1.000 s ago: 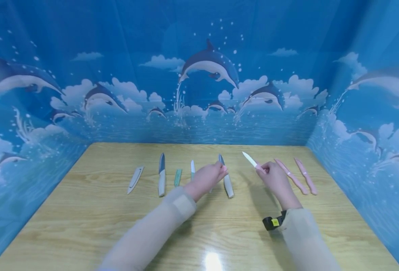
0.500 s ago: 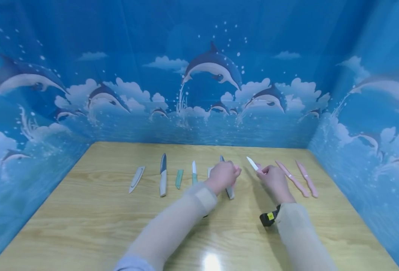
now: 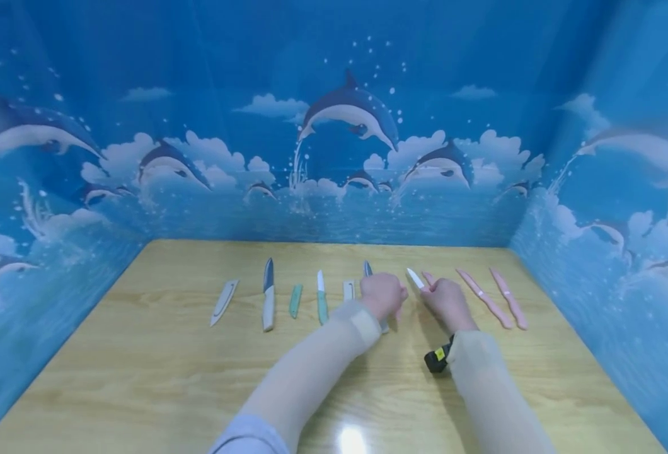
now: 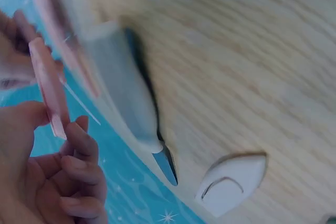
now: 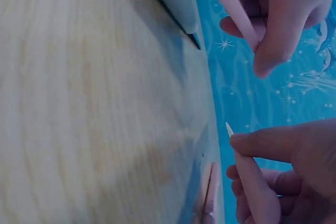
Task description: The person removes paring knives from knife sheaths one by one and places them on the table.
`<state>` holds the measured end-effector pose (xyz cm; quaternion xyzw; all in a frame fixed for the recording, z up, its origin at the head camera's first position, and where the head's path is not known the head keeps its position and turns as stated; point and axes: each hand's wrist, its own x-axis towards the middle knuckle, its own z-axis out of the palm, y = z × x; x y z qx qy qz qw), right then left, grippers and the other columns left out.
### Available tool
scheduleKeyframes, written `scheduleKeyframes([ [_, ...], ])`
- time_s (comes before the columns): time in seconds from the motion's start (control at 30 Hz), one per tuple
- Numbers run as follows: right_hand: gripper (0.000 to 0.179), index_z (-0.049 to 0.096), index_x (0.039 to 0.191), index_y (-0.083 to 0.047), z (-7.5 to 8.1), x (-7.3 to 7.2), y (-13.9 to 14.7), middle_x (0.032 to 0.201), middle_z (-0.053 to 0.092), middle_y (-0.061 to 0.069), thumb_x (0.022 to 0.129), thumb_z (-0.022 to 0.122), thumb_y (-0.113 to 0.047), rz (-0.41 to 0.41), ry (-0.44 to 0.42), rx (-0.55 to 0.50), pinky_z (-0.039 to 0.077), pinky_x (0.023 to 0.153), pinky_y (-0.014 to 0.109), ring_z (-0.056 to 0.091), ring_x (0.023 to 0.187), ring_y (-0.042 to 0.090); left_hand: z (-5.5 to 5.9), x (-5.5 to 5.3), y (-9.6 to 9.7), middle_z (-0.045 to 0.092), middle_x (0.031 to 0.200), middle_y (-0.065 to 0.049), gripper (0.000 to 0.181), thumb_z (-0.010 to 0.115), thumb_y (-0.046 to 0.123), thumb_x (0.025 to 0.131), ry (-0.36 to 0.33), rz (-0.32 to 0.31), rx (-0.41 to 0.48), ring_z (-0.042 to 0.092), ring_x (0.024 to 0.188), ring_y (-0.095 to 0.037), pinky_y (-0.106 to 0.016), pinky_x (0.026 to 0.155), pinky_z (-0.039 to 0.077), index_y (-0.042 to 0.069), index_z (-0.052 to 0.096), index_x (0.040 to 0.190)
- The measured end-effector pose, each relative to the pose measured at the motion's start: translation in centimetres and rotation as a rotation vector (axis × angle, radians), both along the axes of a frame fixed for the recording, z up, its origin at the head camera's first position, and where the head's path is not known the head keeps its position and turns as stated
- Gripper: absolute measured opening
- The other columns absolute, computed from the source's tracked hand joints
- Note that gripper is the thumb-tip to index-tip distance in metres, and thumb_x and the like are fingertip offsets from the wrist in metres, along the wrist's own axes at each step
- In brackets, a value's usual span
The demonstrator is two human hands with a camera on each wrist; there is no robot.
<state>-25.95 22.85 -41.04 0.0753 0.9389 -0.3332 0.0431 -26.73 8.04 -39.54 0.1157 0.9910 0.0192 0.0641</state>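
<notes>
My left hand [image 3: 380, 295] pinches a pink blade sheath [image 4: 50, 87] between thumb and fingers, above a grey-handled knife [image 4: 126, 87] on the table. To its right, my right hand [image 3: 449, 304] holds a small pink-handled knife [image 5: 257, 190]. That knife's white blade [image 3: 415, 277] points away and to the left. In the right wrist view the sheath and the knife are apart, with a gap between the two hands. My left hand and wrist cover part of the grey-handled knife in the head view.
Two pink knives [image 3: 484, 298] [image 3: 508, 297] lie at the right. Leftward on the wooden table [image 3: 141, 378] are a grey sheath [image 3: 349, 290], a green knife [image 3: 321, 296], a green sheath [image 3: 295, 301], another grey-handled knife [image 3: 268, 294] and a further grey sheath [image 3: 224, 302].
My left hand has moved right with the sheath, toward the right hand, uncovering the green knife and a grey sheath. The right hand has shifted slightly toward me, still holding the pink knife.
</notes>
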Motion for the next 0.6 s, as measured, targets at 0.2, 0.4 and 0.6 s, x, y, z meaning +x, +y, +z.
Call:
scheduleKeyframes([
  [0.2, 0.027, 0.056, 0.070, -0.004, -0.7, -0.3, -0.3, 0.066, 0.053, 0.007, 0.091, 0.056, -0.020, 0.041, 0.005, 0.106, 0.041, 0.052, 0.028, 0.049, 0.057, 0.018, -0.7, 0.0, 0.9, 0.067, 0.079, 0.006, 0.043, 0.049, 0.061, 0.093, -0.003, -0.060, -0.166, 0.057, 0.064, -0.008, -0.026, 0.065, 0.052, 0.025, 0.071, 0.084],
  [0.4, 0.023, 0.065, 0.088, 0.004, -0.9, -0.4, -0.5, 0.065, 0.056, 0.007, 0.090, 0.055, -0.018, 0.043, -0.022, 0.104, 0.042, 0.046, 0.025, 0.048, 0.050, 0.014, -0.9, -0.6, 1.7, 0.070, 0.094, 0.005, 0.046, 0.066, 0.064, 0.078, -0.024, -0.098, -0.244, 0.060, 0.076, -0.011, -0.031, 0.074, 0.053, 0.030, 0.070, 0.108],
  [0.6, 0.069, 0.024, 0.153, -0.009, -0.8, -0.3, -0.7, 0.057, 0.052, 0.005, 0.092, 0.056, -0.013, 0.043, -0.119, 0.022, 0.042, 0.036, 0.023, 0.043, 0.037, 0.010, -1.0, -0.7, 2.0, 0.071, 0.100, 0.007, 0.044, 0.067, 0.063, 0.078, -0.011, -0.100, -0.258, 0.063, 0.084, -0.011, -0.029, 0.069, 0.052, 0.031, 0.071, 0.108],
])
